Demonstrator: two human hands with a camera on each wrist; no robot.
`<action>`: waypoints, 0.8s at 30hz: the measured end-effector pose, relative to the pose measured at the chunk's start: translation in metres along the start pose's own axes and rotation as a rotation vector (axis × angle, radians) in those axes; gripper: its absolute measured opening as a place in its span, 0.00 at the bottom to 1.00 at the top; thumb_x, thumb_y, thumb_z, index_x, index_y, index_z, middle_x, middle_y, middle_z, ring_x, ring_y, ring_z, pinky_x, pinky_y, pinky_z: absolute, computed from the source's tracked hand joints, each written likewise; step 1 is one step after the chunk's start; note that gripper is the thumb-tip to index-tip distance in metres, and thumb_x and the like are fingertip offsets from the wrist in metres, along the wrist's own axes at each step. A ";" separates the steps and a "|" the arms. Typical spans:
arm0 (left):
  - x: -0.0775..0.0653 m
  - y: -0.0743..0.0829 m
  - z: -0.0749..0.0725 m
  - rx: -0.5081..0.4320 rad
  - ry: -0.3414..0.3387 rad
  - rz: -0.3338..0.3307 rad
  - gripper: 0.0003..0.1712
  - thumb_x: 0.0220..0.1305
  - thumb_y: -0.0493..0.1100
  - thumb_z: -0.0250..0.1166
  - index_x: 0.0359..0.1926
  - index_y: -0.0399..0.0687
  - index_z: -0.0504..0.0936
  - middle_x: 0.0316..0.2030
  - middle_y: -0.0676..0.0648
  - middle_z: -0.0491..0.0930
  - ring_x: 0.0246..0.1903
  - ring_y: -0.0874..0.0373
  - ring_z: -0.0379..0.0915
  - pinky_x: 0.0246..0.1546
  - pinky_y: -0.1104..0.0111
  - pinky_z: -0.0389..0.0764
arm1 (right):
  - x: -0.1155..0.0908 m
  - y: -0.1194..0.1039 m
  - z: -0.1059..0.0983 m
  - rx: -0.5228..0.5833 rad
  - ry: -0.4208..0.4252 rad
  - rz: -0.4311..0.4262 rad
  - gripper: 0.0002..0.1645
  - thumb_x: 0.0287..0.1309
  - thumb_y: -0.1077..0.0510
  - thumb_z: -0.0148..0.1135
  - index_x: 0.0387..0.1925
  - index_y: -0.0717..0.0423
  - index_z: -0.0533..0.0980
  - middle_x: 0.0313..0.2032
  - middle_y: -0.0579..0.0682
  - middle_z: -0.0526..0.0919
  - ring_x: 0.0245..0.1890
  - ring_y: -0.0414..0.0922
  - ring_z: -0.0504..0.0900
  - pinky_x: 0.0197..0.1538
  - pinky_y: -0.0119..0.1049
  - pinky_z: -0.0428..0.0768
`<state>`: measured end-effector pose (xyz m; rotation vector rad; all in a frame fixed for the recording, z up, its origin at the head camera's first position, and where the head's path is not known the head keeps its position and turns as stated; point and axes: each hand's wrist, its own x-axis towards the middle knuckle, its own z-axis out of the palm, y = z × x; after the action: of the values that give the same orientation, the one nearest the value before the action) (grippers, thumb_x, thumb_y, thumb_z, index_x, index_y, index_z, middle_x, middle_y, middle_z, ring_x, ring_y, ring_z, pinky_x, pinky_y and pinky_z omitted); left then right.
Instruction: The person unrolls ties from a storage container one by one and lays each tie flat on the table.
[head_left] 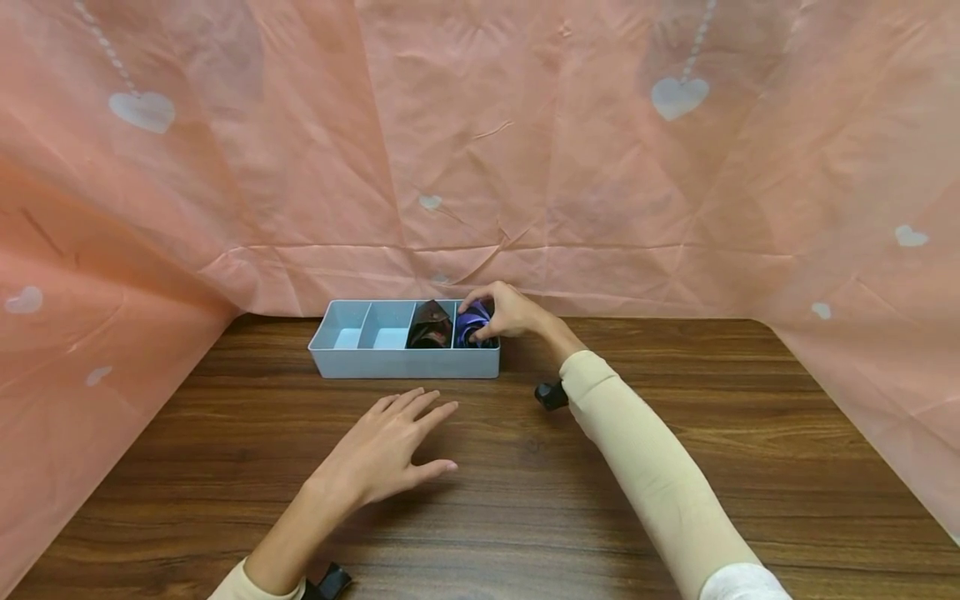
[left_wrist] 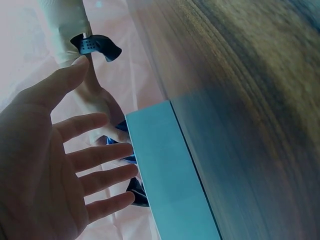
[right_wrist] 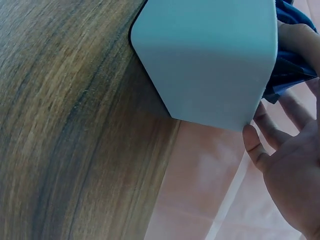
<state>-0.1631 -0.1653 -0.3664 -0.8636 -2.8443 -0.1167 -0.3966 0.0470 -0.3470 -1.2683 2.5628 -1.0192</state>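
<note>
My right hand (head_left: 507,310) reaches into the rightmost compartment of a light blue divided box (head_left: 405,364). Its thumb and fingers pinch a shiny purple-blue cloth item (head_left: 472,321), which shows as dark blue folds (right_wrist: 290,62) in the right wrist view. One fingertip lies by the box's edge there. In the compartment beside it sits a dark brown, glossy folded item (head_left: 431,323); its kind is unclear. Over the table in front of the box, my left hand (head_left: 386,450) is spread with fingers apart, holding nothing.
The box stands on a brown wood-grain table (head_left: 600,492), near its back edge. Two compartments on the box's left show bare bottoms. A pink curtain (head_left: 465,150) with pale hearts hangs behind and at both sides. Black straps (head_left: 551,395) circle the wrists.
</note>
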 end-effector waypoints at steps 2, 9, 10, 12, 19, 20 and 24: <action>0.000 0.000 0.000 0.002 0.000 0.000 0.43 0.67 0.69 0.64 0.74 0.50 0.72 0.69 0.38 0.73 0.71 0.40 0.66 0.68 0.44 0.68 | 0.000 -0.001 -0.001 -0.004 0.010 -0.002 0.27 0.46 0.63 0.83 0.51 0.59 0.85 0.54 0.55 0.86 0.58 0.54 0.79 0.64 0.53 0.75; 0.000 0.000 -0.001 -0.002 -0.008 0.003 0.43 0.67 0.69 0.64 0.74 0.50 0.72 0.69 0.37 0.73 0.70 0.39 0.66 0.68 0.43 0.68 | 0.000 -0.004 -0.004 -0.025 0.031 -0.004 0.28 0.44 0.62 0.84 0.50 0.59 0.85 0.54 0.56 0.86 0.61 0.56 0.79 0.68 0.51 0.72; 0.000 0.000 -0.001 -0.003 -0.010 0.002 0.43 0.67 0.69 0.64 0.74 0.50 0.72 0.69 0.37 0.73 0.70 0.39 0.66 0.68 0.43 0.68 | 0.000 -0.004 -0.004 -0.025 0.033 -0.008 0.28 0.44 0.62 0.84 0.50 0.60 0.85 0.54 0.56 0.86 0.61 0.56 0.79 0.68 0.51 0.72; 0.000 0.000 -0.001 -0.004 -0.012 -0.001 0.43 0.67 0.69 0.64 0.74 0.50 0.72 0.69 0.37 0.73 0.70 0.39 0.66 0.68 0.43 0.68 | 0.000 -0.005 -0.005 -0.017 0.040 -0.021 0.28 0.44 0.62 0.84 0.50 0.61 0.85 0.54 0.57 0.86 0.60 0.56 0.80 0.68 0.51 0.72; -0.001 0.001 -0.002 -0.002 -0.009 -0.010 0.42 0.67 0.68 0.64 0.74 0.51 0.72 0.69 0.38 0.73 0.71 0.40 0.66 0.68 0.44 0.67 | -0.001 -0.008 -0.010 0.015 0.072 -0.078 0.27 0.42 0.64 0.83 0.48 0.64 0.84 0.52 0.59 0.87 0.55 0.55 0.81 0.65 0.51 0.76; -0.001 0.001 -0.002 -0.003 -0.010 -0.009 0.43 0.67 0.68 0.64 0.74 0.51 0.72 0.69 0.38 0.73 0.71 0.40 0.66 0.68 0.44 0.67 | -0.001 -0.008 -0.010 0.019 0.077 -0.084 0.27 0.42 0.64 0.83 0.48 0.64 0.84 0.52 0.59 0.87 0.55 0.55 0.81 0.64 0.51 0.77; -0.001 0.001 -0.002 -0.001 -0.008 -0.005 0.42 0.67 0.68 0.64 0.74 0.50 0.72 0.69 0.38 0.73 0.71 0.39 0.66 0.68 0.44 0.67 | -0.001 -0.008 -0.012 0.048 0.097 -0.100 0.27 0.42 0.65 0.83 0.48 0.65 0.84 0.51 0.61 0.86 0.51 0.54 0.82 0.58 0.51 0.80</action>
<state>-0.1621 -0.1653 -0.3647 -0.8595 -2.8542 -0.1157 -0.3950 0.0508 -0.3335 -1.3799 2.5501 -1.1816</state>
